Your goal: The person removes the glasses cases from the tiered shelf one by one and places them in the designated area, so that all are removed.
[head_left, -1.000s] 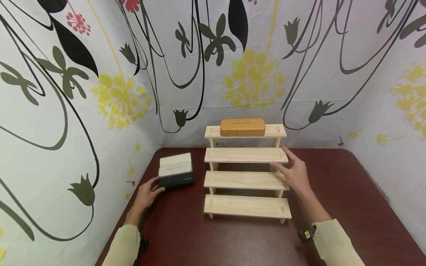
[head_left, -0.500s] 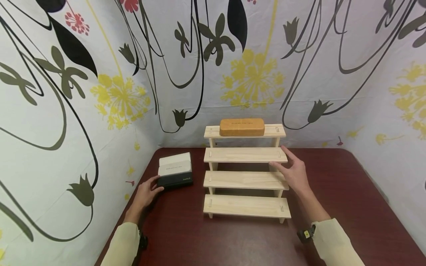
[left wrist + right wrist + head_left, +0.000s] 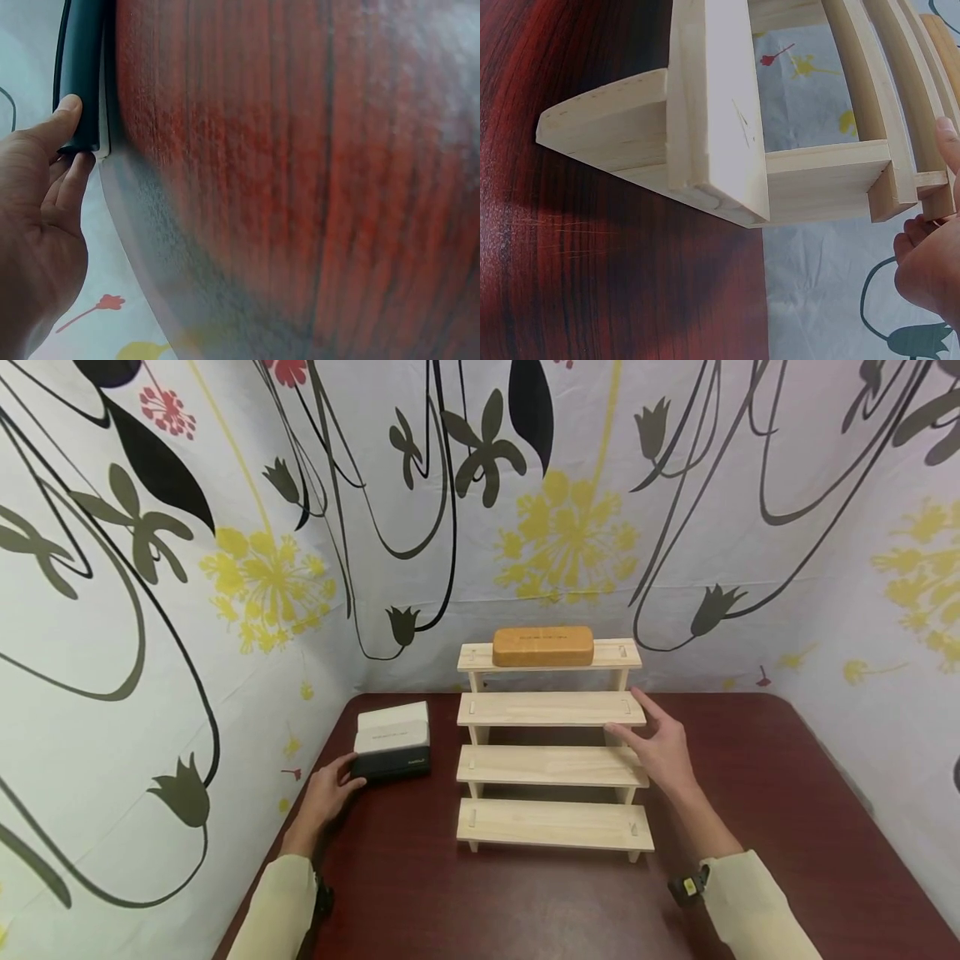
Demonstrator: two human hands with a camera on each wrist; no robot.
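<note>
On the left of the table, my left hand [image 3: 327, 792] pinches the near left corner of a dark green case with a white upper part [image 3: 391, 742]. In the left wrist view, the thumb lies on the case's dark face [image 3: 81, 60] and the other fingers reach behind its end. A pale wooden step shelf [image 3: 553, 766] with several tiers stands mid-table. My right hand [image 3: 663, 752] grips the right end of its second tier from the top, thumb at the front edge. The right wrist view shows that hand [image 3: 934, 262] partly, at the far tiers.
An orange-tan oblong case [image 3: 543, 647] lies on the top tier. The shelf stands on a dark red wood-grain table [image 3: 480, 902]. White floral fabric [image 3: 420, 527] hangs close behind the table and along both sides.
The left hand and the dark green case have shifted very slightly left and up. The right hand stays on the shelf; the whole view has drifted a little.
</note>
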